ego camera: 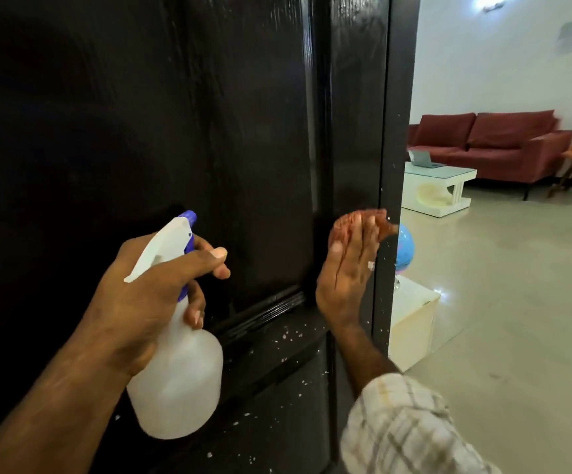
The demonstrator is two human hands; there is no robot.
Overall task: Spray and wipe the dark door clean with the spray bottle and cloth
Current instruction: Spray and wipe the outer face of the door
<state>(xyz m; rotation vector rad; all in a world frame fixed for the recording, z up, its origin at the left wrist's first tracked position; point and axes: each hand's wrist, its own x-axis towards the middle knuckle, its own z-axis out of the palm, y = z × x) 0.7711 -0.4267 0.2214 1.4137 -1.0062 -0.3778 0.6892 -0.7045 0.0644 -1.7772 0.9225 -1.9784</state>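
Mid-task: dark door (243,131) wet above, white specks below; left hand (148,292) gripping spray bottle (178,381), right hand (346,278) pressing cloth (377,220) on edge.

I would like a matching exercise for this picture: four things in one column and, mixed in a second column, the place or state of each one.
1. spray bottle
2. cloth
3. laptop
4. sofa

a. on the white low table
b. pressed to the door by the right hand
c. against the far wall
d. gripped by the left hand

Pairs: 1-d, 2-b, 3-a, 4-c
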